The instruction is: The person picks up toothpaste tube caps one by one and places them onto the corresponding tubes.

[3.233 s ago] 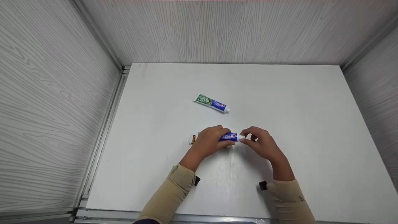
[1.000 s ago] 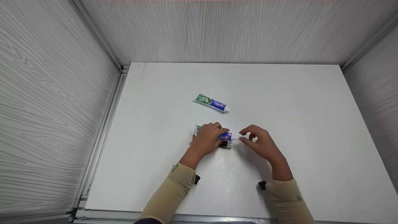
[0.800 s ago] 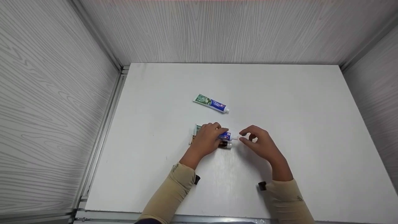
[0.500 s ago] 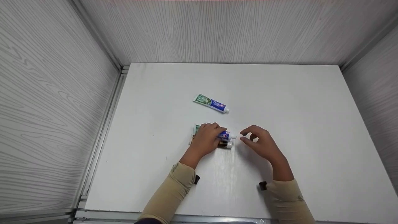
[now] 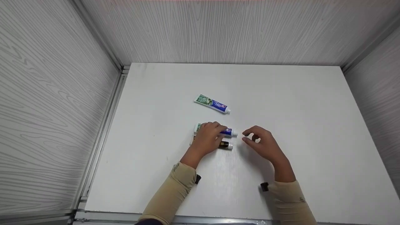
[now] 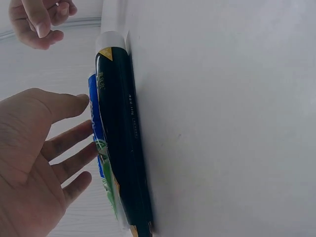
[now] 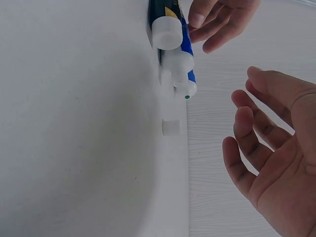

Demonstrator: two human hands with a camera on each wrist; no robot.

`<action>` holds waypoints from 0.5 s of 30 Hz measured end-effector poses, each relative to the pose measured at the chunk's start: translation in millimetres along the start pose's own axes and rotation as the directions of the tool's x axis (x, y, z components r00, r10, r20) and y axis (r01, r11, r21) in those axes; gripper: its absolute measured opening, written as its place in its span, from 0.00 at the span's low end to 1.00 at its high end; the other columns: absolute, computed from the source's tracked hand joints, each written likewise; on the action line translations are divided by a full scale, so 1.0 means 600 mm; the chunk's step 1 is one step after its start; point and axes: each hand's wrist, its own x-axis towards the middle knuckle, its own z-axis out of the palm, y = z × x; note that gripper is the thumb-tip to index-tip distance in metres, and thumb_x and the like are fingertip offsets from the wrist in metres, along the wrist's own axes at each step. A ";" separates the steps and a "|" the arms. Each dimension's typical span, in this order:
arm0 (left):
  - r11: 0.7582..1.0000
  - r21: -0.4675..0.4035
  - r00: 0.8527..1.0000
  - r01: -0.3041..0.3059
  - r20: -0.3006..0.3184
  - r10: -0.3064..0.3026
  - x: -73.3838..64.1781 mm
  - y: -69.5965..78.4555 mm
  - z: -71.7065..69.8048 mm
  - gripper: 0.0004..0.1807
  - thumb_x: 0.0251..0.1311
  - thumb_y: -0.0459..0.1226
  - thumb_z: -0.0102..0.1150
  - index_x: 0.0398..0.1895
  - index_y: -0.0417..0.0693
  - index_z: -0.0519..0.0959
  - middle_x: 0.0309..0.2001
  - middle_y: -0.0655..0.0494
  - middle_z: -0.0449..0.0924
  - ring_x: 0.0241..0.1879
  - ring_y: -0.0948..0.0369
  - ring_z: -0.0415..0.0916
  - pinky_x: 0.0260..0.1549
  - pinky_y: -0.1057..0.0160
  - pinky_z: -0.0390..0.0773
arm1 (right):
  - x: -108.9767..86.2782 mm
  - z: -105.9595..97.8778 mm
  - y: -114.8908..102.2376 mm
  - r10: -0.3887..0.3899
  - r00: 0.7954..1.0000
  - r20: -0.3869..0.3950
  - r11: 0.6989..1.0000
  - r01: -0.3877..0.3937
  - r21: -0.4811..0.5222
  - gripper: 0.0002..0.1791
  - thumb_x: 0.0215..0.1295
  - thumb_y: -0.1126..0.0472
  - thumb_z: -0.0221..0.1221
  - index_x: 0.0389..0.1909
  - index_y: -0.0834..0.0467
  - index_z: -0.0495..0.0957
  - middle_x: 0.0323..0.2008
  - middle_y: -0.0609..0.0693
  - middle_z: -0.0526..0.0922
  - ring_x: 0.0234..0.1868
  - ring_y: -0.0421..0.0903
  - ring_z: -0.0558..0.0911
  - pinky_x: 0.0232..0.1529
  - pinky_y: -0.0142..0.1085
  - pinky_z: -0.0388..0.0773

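My left hand (image 5: 207,137) lies over a blue-and-green toothpaste tube (image 5: 228,132), its fingers loosely extended along the tube's side. The tube's slim white nozzle end (image 5: 235,134) points right, without the wide cap. Beside it, nearer me, a dark tube with a gold print (image 6: 118,123) lies on the table, white cap (image 7: 168,33) on; my left hand hides its middle in the head view. To the right, my right hand (image 5: 262,140) hovers with bent, parted fingers and holds nothing. A small white cap (image 7: 171,127) stands on the table past the nozzles.
Farther back on the white table (image 5: 290,103) lies another blue-and-green toothpaste tube (image 5: 212,103), slanted, cap end to the right. Wood-grain panels (image 5: 200,31) enclose the back and both sides, and a metal rail (image 5: 109,214) runs along the near edge.
Earlier my right fingers pinched the white cap on the blue-and-green tube; now they are apart from it. The tube has shifted back from over the dark tube, and my left fingers have loosened.
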 end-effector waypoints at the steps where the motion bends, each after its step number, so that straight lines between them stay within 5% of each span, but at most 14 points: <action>1: 1.000 0.001 1.000 -0.001 -0.003 0.001 0.000 0.000 -0.001 0.17 0.74 0.41 0.65 0.62 0.53 0.85 0.53 0.55 0.87 0.56 0.54 0.83 0.62 0.49 0.76 | 0.000 0.000 0.001 -0.006 1.000 -0.005 1.000 0.006 0.004 0.10 0.71 0.62 0.69 0.49 0.60 0.87 0.46 0.50 0.89 0.39 0.43 0.81 0.46 0.36 0.80; 9: 1.000 -0.004 1.000 -0.016 -0.013 0.016 0.001 0.000 0.000 0.16 0.73 0.41 0.66 0.62 0.52 0.85 0.53 0.55 0.86 0.55 0.54 0.83 0.60 0.49 0.78 | 0.000 -0.001 0.003 -0.003 0.999 -0.040 1.000 0.003 0.001 0.09 0.72 0.62 0.69 0.49 0.60 0.88 0.44 0.48 0.88 0.38 0.44 0.81 0.46 0.42 0.82; 15: 1.000 -0.023 1.000 -0.013 -0.006 0.013 0.004 -0.004 -0.002 0.16 0.73 0.40 0.66 0.61 0.51 0.85 0.53 0.54 0.86 0.54 0.53 0.82 0.59 0.49 0.78 | -0.003 -0.004 0.007 0.032 0.997 -0.077 0.994 -0.040 -0.102 0.09 0.71 0.59 0.69 0.49 0.55 0.88 0.45 0.50 0.88 0.37 0.45 0.81 0.40 0.45 0.79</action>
